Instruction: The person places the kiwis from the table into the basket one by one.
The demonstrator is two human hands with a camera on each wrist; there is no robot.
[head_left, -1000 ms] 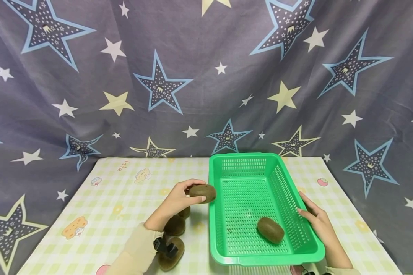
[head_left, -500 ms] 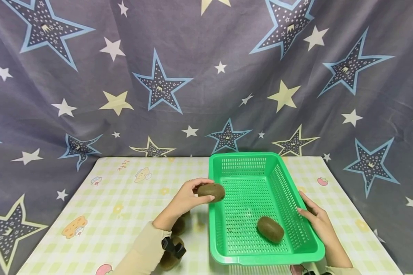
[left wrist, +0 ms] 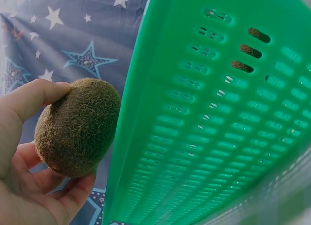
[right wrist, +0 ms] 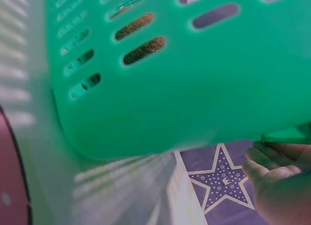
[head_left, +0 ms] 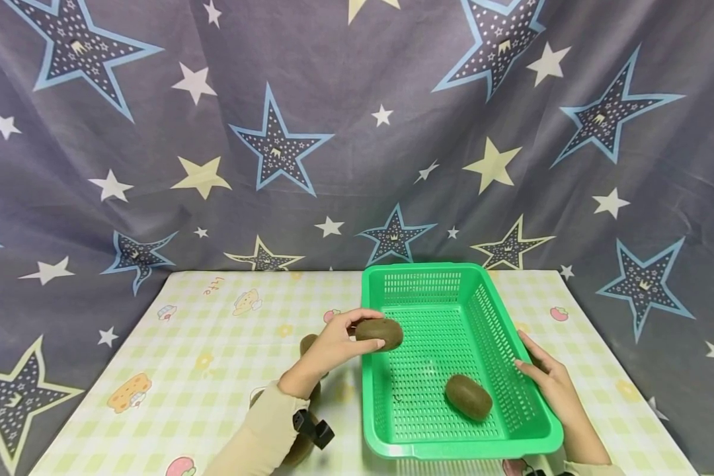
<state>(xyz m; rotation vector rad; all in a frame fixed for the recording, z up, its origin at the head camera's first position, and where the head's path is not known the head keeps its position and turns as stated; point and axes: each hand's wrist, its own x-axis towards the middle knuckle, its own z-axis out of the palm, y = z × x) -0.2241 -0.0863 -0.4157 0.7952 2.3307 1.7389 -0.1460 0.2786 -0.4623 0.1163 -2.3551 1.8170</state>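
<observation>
My left hand (head_left: pixel 335 345) grips a brown fuzzy kiwi (head_left: pixel 379 334) between thumb and fingers, at the left rim of a green plastic basket (head_left: pixel 367 390). In the left wrist view the kiwi (left wrist: pixel 77 128) is beside the slotted basket wall (left wrist: pixel 167 132). Another kiwi (head_left: pixel 469 397) lies on the basket floor, toward the front right. My right hand (head_left: pixel 552 387) holds the basket's right rim, its thumb at the top edge and its fingers along the outside. The right wrist view shows those fingers (right wrist: pixel 265 159) under the rim, partly cut off by the frame.
Several more kiwis lie on the table left of the basket, partly hidden by my left arm; one kiwi (head_left: pixel 308 342) peeks out behind the wrist and another kiwi (head_left: pixel 297 451) below the sleeve. A checked tablecloth (head_left: pixel 172 363) covers the table, with a star-patterned curtain (head_left: pixel 345 165) behind.
My left hand has moved right with the kiwi, from just outside the basket's left rim to over it. The right hand and the basket have stayed in place.
</observation>
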